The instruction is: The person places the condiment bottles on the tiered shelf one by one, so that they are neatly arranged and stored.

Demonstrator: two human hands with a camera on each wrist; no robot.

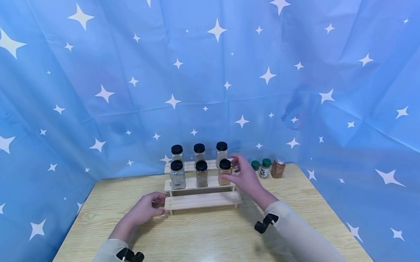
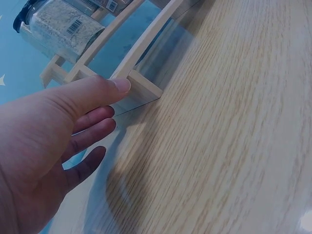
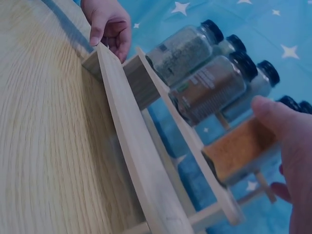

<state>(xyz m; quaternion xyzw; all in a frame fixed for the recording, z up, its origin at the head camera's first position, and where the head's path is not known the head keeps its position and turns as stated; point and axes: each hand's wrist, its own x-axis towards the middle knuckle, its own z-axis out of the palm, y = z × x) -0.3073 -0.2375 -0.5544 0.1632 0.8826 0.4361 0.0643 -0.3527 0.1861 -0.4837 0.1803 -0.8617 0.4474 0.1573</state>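
Observation:
A light three-tier wooden rack (image 1: pixel 202 200) stands on the table. Black-lidded glass spice jars occupy its upper two tiers, including a pale-filled jar (image 1: pixel 178 180) at left and a brown-filled jar (image 3: pixel 209 90). My right hand (image 1: pixel 248 178) holds the orange-brown spice jar (image 3: pixel 241 148) at the middle tier's right end, thumb across its front; the other fingers are partly hidden. The jar's base is right at the shelf. My left hand (image 1: pixel 146 208) is at the lowest tier's left end, thumb tip (image 2: pixel 122 84) on the corner and the other fingers loosely extended beside it.
Right of the rack, two green-capped bottles (image 1: pixel 265 168) and a reddish-brown jar (image 1: pixel 278 168) stand near the back edge of the wood-grain table (image 1: pixel 200 239). Behind hangs a blue star-patterned curtain (image 1: pixel 201 77). The lowest tier bears no jars.

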